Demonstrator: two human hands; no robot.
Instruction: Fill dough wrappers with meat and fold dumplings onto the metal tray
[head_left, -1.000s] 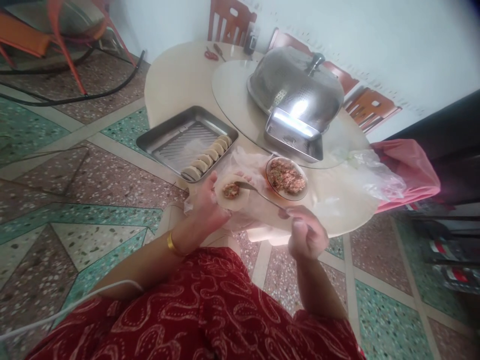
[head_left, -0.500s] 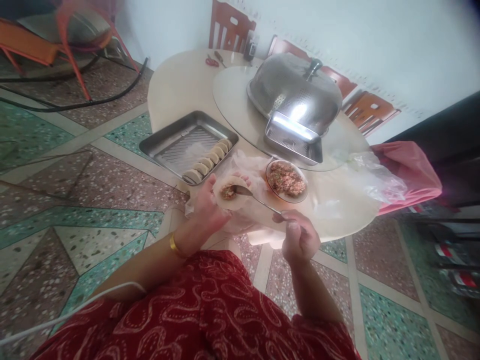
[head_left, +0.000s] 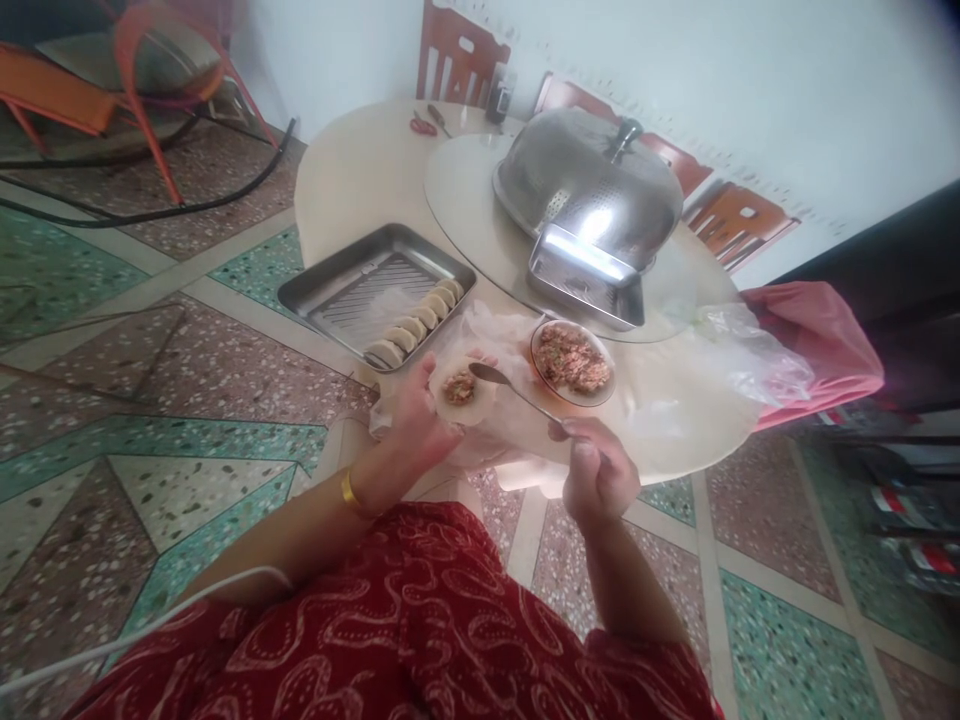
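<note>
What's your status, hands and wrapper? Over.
Left hand open, cradling dumpling wrapper topped with minced filling. Right hand gripping metal utensil, end overhanging wrapper. Nothing else seen in the way.

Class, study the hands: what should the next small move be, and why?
Perhaps the right hand should lift the spoon clear: filling already sits near the middle of the unfolded dumpling wrapper in the left hand, and the spoon's tip is close beside it.
</note>
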